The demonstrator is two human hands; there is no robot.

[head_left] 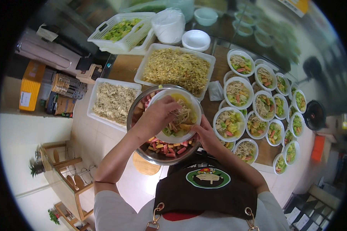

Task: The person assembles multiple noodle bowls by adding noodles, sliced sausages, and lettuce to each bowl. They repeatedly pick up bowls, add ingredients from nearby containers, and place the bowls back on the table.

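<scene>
A white plastic bowl (pixel 194 104) with lettuce, pale shreds and a yellow-orange piece in it is held over a large metal bowl (pixel 132 115). My right hand (pixel 205 134) grips its right rim, thumb toward the inside. Over the bowl's left part, my left hand (pixel 160 112) has its fingers drawn together at the shredded topping (pixel 178 118); whatever they hold is hidden. Pink and yellow cut sticks (pixel 169 148) fill the metal bowl beneath.
Behind stands a tray of bean sprouts (pixel 175 69), with a tray of pale shreds (pixel 113 102) to the left. A white basket of chopped lettuce (pixel 121 30) and stacked empty bowls (pixel 196 40) are farther back. Several filled bowls (pixel 230 124) are piled on the right.
</scene>
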